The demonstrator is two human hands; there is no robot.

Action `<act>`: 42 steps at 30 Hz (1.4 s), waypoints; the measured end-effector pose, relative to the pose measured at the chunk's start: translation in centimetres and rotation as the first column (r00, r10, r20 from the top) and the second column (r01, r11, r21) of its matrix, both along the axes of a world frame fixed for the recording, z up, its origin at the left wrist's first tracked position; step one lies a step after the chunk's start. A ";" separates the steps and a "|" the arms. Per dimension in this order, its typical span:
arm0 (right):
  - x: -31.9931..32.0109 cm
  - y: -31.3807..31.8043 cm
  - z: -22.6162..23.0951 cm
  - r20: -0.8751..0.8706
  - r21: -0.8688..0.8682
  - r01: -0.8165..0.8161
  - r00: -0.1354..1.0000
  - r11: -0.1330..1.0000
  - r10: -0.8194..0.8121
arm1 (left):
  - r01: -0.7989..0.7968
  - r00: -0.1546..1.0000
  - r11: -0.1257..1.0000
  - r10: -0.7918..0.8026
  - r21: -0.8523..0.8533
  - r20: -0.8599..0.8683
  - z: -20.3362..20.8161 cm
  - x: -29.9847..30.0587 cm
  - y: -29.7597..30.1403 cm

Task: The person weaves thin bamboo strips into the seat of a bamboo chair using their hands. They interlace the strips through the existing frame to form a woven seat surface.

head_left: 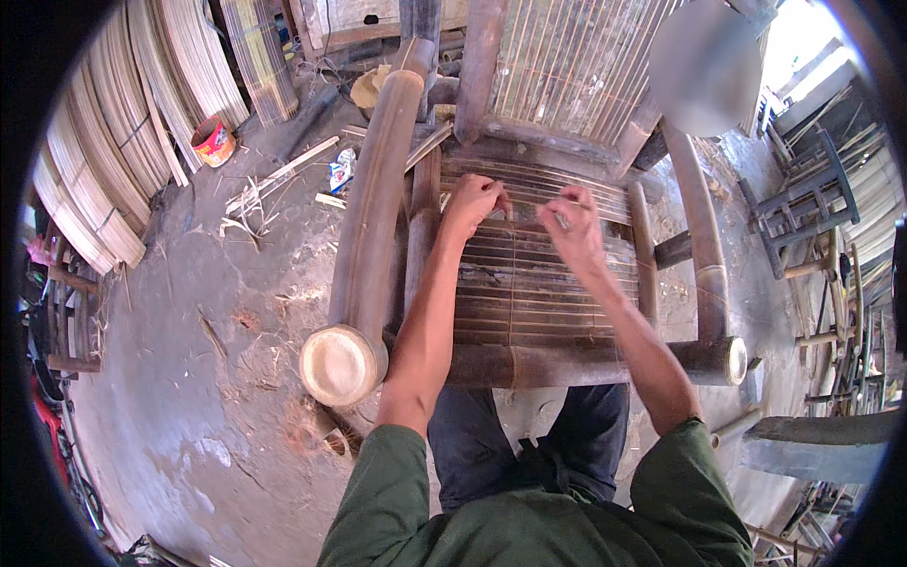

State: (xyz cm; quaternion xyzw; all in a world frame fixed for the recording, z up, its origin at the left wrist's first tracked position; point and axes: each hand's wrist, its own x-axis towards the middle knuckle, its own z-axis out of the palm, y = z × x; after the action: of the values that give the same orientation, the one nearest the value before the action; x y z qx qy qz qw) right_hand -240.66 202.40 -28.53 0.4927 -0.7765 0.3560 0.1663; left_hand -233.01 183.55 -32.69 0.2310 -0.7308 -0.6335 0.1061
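Note:
A bamboo chair (373, 208) stands right in front of me, its seat made of thin slats (557, 307) laid crosswise in a frame of thick poles. One thin cord (513, 274) runs across the slats from the front pole toward the rear. Over the far part of the seat, my left hand (475, 200) is closed, thumb and fingers pinched together near the cord. To its right, my right hand (574, 219) is held above the slats with curled fingers. What either pinch holds is too small to make out.
Upright bundles of bamboo strips (113, 142) lean at the far left, near a red and yellow tin (213, 142). Offcuts (250, 208) litter the floor. The slatted backrest (576, 71) rises behind the seat. A dark wooden frame (808, 198) stands at the right. A blurred patch covers the upper right.

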 end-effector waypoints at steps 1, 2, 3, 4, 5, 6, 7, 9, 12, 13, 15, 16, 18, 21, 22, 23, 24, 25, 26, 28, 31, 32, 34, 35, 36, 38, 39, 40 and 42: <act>-0.2 0.8 1.1 -0.079 -0.029 -0.029 0.996 0.999 0.027 | -0.002 0.998 0.981 0.013 -0.194 0.054 -0.3 -0.1 -0.3; 0.6 1.8 3.0 0.171 -0.001 -0.072 0.983 0.997 0.071 | 0.024 0.995 0.948 0.008 -0.316 0.099 -0.7 0.0 -0.5; 0.9 3.1 4.9 0.409 0.017 -0.111 0.907 0.994 0.095 | 0.060 0.990 0.900 0.002 -0.431 0.142 -0.9 -0.1 -0.3; 0.5 4.6 6.5 0.599 -0.012 -0.149 0.791 0.989 0.127 | 0.095 0.983 0.837 0.005 -0.539 0.181 -1.0 -0.2 -0.2; 0.1 5.8 8.0 0.760 -0.054 -0.190 0.629 0.980 0.164 | 0.095 0.978 0.839 0.020 -0.535 0.206 -1.4 0.0 -0.2; 0.6 7.1 10.6 0.773 0.056 -0.097 0.634 0.994 0.018 | 0.098 0.972 0.842 0.033 -0.530 0.232 -1.8 0.3 -0.1; 1.3 8.4 13.4 0.770 0.165 -0.003 0.625 0.986 -0.127 | 0.101 0.965 0.844 0.045 -0.526 0.259 -2.2 0.6 -0.1; 1.5 11.4 17.9 0.652 0.096 0.217 0.723 0.971 -0.226 | 0.043 0.983 0.828 0.066 -0.559 0.173 -2.4 0.6 0.3; -0.3 15.6 24.5 -0.136 0.602 0.278 0.959 0.749 -0.247 | 0.090 0.996 0.855 -0.068 -0.511 0.061 -1.4 0.1 0.8; 1.2 14.8 26.4 -0.534 0.697 0.564 0.820 0.443 -0.205 | 0.123 0.992 0.866 -0.125 -0.485 0.029 -1.2 0.2 0.7; 0.1 18.8 28.5 -0.452 0.665 0.633 0.764 0.397 -0.461 | 0.189 0.930 0.820 -0.326 -0.540 -0.171 -0.4 -1.9 3.6; -3.0 21.0 27.9 -0.351 0.660 0.618 0.757 0.427 -0.551 | 0.190 0.900 0.786 -0.379 -0.589 -0.214 -0.3 -0.8 3.7; -7.8 25.8 28.0 -0.167 0.641 0.629 0.674 0.440 -0.719 | 0.248 0.908 0.728 -0.405 -0.639 -0.109 -0.5 -0.1 4.7; -8.8 28.8 29.6 0.446 0.283 0.596 0.611 0.751 -0.653 | 0.273 0.922 0.700 -0.387 -0.660 -0.029 -1.5 -0.3 5.1; -8.6 29.6 29.9 0.657 0.054 0.583 0.590 0.811 -0.469 | 0.262 0.927 0.702 -0.373 -0.663 -0.028 -1.6 -0.1 4.9; -8.5 30.3 30.4 0.759 -0.025 0.429 0.596 0.903 -0.262 | 0.251 0.934 0.703 -0.356 -0.666 -0.025 -1.7 0.1 4.6; -8.6 30.4 30.1 0.840 -0.244 0.530 0.534 0.812 -0.095 | 0.238 0.941 0.703 -0.337 -0.670 -0.019 -1.8 0.5 4.1; -9.7 34.0 30.8 0.837 -0.308 0.451 0.547 0.838 0.014 | 0.196 0.943 0.647 -0.331 -0.737 -0.040 -1.5 0.2 4.7; -11.9 39.4 31.8 0.826 -0.375 0.366 0.550 0.852 0.127 | 0.194 0.935 0.653 -0.350 -0.732 -0.064 -1.5 -0.3 5.2; -14.0 47.0 34.7 0.773 -0.467 0.445 0.626 0.764 0.107 | 0.189 0.925 0.668 -0.366 -0.719 -0.097 -1.8 -0.8 5.5; -16.1 57.0 37.6 0.610 -0.306 0.685 0.674 0.661 -0.416 | 0.154 0.943 0.730 -0.309 -0.666 -0.121 -1.4 -1.3 5.7; -16.7 58.7 37.8 0.435 -0.113 0.795 0.579 0.596 -0.690 | 0.138 0.958 0.760 -0.265 -0.635 -0.109 -1.5 -1.2 5.4; -16.4 59.4 37.3 -0.215 0.269 0.915 0.360 0.300 -0.908 | -0.076 0.962 0.806 -0.096 -0.587 -0.257 -1.9 -2.1 4.5; -16.1 57.4 35.5 -0.381 0.332 0.896 0.412 0.293 -0.828 | -0.170 0.957 0.813 0.001 -0.557 -0.291 -2.4 -2.2 3.2; -15.7 53.7 32.2 -0.423 0.367 0.836 0.540 0.407 -0.728 | -0.258 0.945 0.806 0.095 -0.533 -0.313 -2.5 -1.8 1.9; -13.1 42.0 25.2 -0.221 0.399 0.491 0.871 0.774 -0.439 | -0.318 0.934 0.824 0.186 -0.469 -0.306 -2.1 -0.8 0.3; -10.4 34.6 21.9 0.115 0.374 0.260 0.940 0.890 -0.322 | -0.363 0.920 0.801 0.228 -0.475 -0.319 -2.1 -0.5 -0.1; -4.2 24.6 20.3 0.441 0.382 0.223 0.809 0.897 -0.389 | -0.417 0.902 0.766 0.283 -0.490 -0.327 -2.1 0.6 -1.0; -1.5 16.5 13.8 0.689 0.091 -0.307 0.706 0.947 0.163 | -0.435 0.876 0.766 0.238 -0.474 -0.420 0.0 0.1 0.7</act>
State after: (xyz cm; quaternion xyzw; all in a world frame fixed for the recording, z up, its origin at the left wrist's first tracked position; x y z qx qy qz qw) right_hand -242.15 218.89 -14.76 0.4398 -0.7456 0.4484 -0.2225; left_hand -232.95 184.25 -32.70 0.2081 -0.7989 -0.3935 0.4045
